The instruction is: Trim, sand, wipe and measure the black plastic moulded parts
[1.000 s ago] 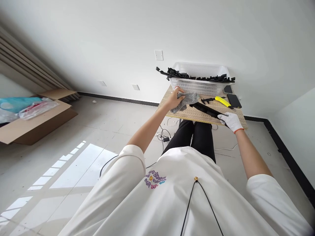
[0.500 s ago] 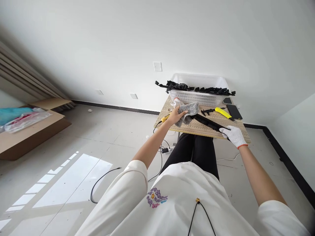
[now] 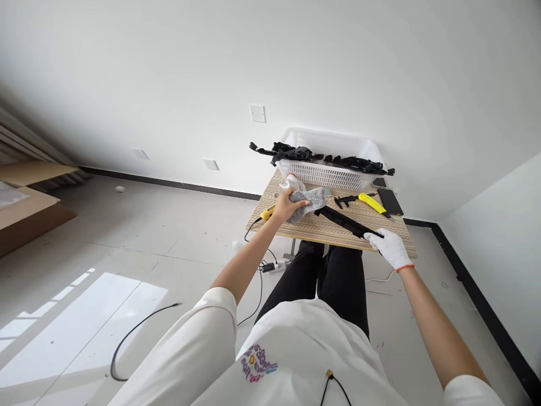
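over striped wood (image 3: 329, 232), the knit-gloved right hand (image 3: 390, 248) holds a slim strip (image 3: 342, 220).

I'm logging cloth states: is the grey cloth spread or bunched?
Bunched: the grey cloth gathers in folds in the bare left hand.

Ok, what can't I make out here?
Head view:
Some fingers of the left hand: hidden by the grey cloth.
Floor of the basket: hidden by its front and the black parts.
Cardboard box: cut off by the left edge.
Markings on the caliper: too small.

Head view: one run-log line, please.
left hand: holds grey cloth | right hand: gloved, holds black strip | black parts: across white basket
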### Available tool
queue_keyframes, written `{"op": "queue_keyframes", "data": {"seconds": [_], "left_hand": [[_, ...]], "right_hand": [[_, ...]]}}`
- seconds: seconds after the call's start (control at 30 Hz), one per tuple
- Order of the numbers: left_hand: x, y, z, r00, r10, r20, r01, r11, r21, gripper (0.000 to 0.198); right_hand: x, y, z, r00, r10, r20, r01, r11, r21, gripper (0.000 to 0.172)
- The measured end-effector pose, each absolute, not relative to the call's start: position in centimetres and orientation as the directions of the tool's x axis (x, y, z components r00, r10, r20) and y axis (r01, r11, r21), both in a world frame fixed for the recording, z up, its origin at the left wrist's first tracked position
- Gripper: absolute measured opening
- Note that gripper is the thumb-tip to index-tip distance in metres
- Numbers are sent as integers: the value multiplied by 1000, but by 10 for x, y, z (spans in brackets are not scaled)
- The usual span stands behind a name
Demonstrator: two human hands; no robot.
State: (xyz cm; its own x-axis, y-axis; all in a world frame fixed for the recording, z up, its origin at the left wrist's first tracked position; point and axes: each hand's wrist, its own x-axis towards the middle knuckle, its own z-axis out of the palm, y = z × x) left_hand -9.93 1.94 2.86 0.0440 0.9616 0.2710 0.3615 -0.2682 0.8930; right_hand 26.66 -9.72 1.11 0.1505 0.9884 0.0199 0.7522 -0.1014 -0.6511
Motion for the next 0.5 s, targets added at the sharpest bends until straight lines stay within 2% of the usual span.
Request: {"op": "queue_keyframes", "data": {"seconds": [0.1, 0.2, 0.3, 0.4, 0.5], "left_hand": [[-87, 23, 16, -62, 960, 274, 298, -244, 923, 47], [-70, 24, 7, -47, 983, 177, 49, -174, 983, 46], [-58, 25, 0, 34, 999, 8, -216, -1, 976, 41], [-54, 31, -5, 42, 990, -134, -324, 141, 936, 36], [-55, 38, -8, -34, 980, -196, -373, 170, 912, 31]], "right_hand": [[266, -97, 15, 131, 991, -13, 769, -110, -629, 44], [259, -102, 18, 61, 998, 14, 828, -43, -559, 42], [243, -118, 18, -86, 988, 131, 943, 124, -310, 48], [225, -134, 17, -227, 951, 208, 971, 238, -29, 50], [217, -141, 15, -317, 916, 244, 948, 303, 97, 48]]}}
